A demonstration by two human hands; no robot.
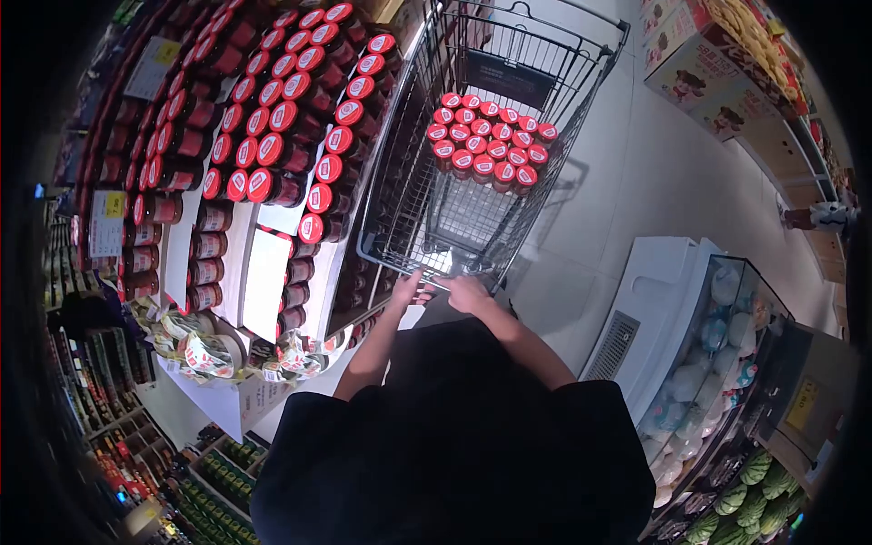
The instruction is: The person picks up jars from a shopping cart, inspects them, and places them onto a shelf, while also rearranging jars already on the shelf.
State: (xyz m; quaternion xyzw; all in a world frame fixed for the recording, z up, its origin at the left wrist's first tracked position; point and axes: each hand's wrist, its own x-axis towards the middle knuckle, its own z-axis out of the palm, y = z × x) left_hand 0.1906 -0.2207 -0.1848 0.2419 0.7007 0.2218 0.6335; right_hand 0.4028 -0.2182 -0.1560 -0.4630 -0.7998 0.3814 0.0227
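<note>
A black wire shopping cart (386, 195) stands directly in front of me. In its far half sits a block of several jars with red lids (481, 136), packed close together and upright. My left hand (409, 289) is closed at the cart's near rim, some of its fingers curled below the bar. Just to its right, my right hand (468, 292) is wrapped over the same rim, and its fingertips are mostly hidden. A bright, shiny patch shows on the cart's wire floor close to both hands.
Tiered shelves of red-lidded jars (282, 118) rise close on the left, with price cards (107, 222) and bagged goods (209, 354) at their edge. On the right stand a white chest freezer (627, 300), printed snack boxes (699, 82) and watermelons (754, 468). Tiled floor (590, 213) runs between.
</note>
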